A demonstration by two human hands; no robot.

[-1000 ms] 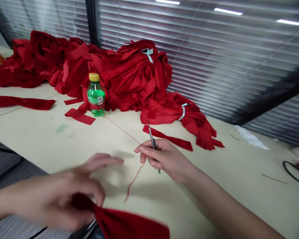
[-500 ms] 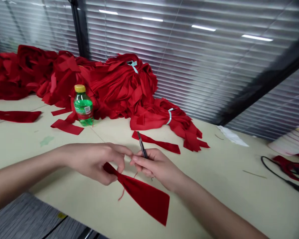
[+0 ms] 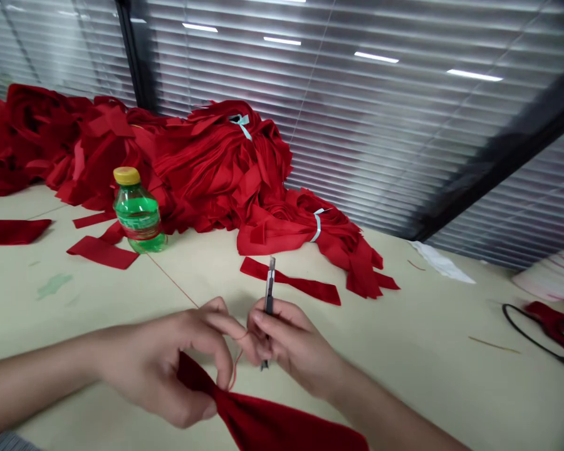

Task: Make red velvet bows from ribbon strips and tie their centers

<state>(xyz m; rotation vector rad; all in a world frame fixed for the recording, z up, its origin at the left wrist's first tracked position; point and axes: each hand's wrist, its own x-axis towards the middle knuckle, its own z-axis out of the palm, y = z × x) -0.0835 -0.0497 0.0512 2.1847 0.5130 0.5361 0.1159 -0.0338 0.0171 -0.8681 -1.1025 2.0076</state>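
Note:
Between thumb and fingers, my left hand (image 3: pixel 169 363) pinches a red fabric strip (image 3: pixel 286 423) gathered narrow at the pinch and flaring to the right. A slim utility knife (image 3: pixel 269 288) stands nearly upright in my right hand (image 3: pixel 296 344), which closes around it. The fingertips of both hands meet or nearly meet above the strip. A thin red thread (image 3: pixel 176 283) runs from near the green bottle (image 3: pixel 141 219) toward my left hand, and a piece of it hangs by the pinch. The strip's lower end is cut off by the view's edge.
Heaped red fabric strips (image 3: pixel 207 169), some tied with pale blue ribbon, line the back of the table against window blinds (image 3: pixel 357 125). One gathered strip (image 3: pixel 291 285) lies just beyond my hands. To the right are a white scrap (image 3: pixel 444 262) and a black cable (image 3: pixel 531 332).
Both hands and the strip sit lower in view. The knife has turned more upright. The thread from the bottle now shows as a straight, taut-looking line. The view has shifted slightly.

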